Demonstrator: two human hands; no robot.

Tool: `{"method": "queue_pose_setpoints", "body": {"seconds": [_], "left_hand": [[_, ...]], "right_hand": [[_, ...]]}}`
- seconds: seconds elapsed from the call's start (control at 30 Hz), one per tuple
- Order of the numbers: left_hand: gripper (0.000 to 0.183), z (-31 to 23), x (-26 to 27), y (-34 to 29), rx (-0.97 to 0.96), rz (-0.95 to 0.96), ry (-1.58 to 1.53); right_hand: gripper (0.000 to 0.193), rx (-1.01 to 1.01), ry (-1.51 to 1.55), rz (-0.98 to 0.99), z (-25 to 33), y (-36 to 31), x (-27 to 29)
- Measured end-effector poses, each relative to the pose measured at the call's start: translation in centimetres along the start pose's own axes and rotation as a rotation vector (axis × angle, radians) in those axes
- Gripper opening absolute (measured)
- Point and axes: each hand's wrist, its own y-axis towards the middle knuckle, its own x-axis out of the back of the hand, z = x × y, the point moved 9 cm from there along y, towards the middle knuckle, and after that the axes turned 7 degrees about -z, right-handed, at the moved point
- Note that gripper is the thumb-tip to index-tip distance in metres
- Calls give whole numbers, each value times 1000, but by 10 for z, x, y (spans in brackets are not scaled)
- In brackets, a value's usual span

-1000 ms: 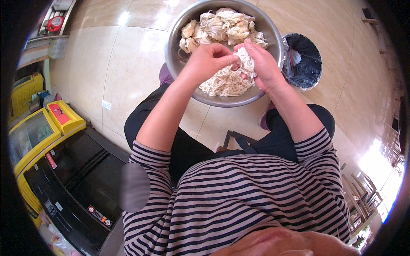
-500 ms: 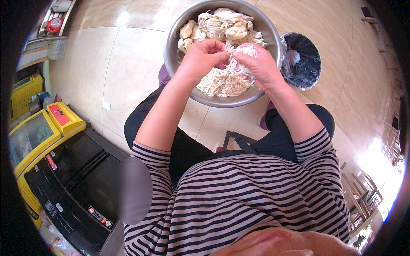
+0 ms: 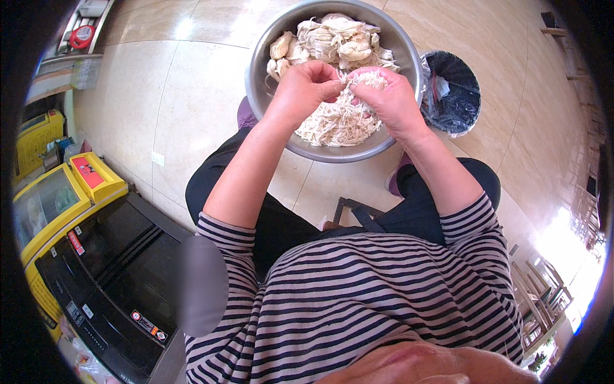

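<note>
A large round metal basin stands on the floor in front of me. Pale boiled chicken pieces are heaped on its far side. Nearer to me in the basin lies a pile of fine shredded chicken. Over that pile my left hand pinches a strand of chicken between thumb and fingers. My right hand is curled around a clump of shredded chicken, its thumb close to the left fingertips. The hands nearly meet above the basin's middle.
A bin lined with a black bag stands right of the basin, with scraps inside. To my left is a black glossy chest appliance beside a yellow-framed glass case. Wooden chairs are at the far right.
Both hands have shifted slightly toward me and changed finger position a little. The clump in the right hand shows more openly. The basin and bin are unmoved.
</note>
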Motion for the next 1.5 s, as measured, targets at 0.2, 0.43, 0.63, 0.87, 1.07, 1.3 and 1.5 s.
{"method": "queue_pose_setpoints", "body": {"seconds": [0.2,0.43,0.63,0.87,1.07,1.3,1.5], "left_hand": [[8,0,-2,-1,-3,43,79],[11,-1,3,-2,62,7,-204],[11,-2,-2,-4,38,61,56],[10,-1,3,-3,74,21,-58],[13,1,-7,-2,46,125,-109],[10,1,-6,-2,53,91,-150],[10,1,-5,-1,53,108,-126]], "right_hand": [[21,-48,-65,70,-4,1,-5],[22,-65,-76,47,-4,1,0],[23,-19,-106,45,0,-1,-2],[22,-44,-107,44,-4,3,2],[26,-21,-14,49,3,0,-1],[24,-48,38,37,3,0,1],[22,-42,61,38,-1,1,0]]}}
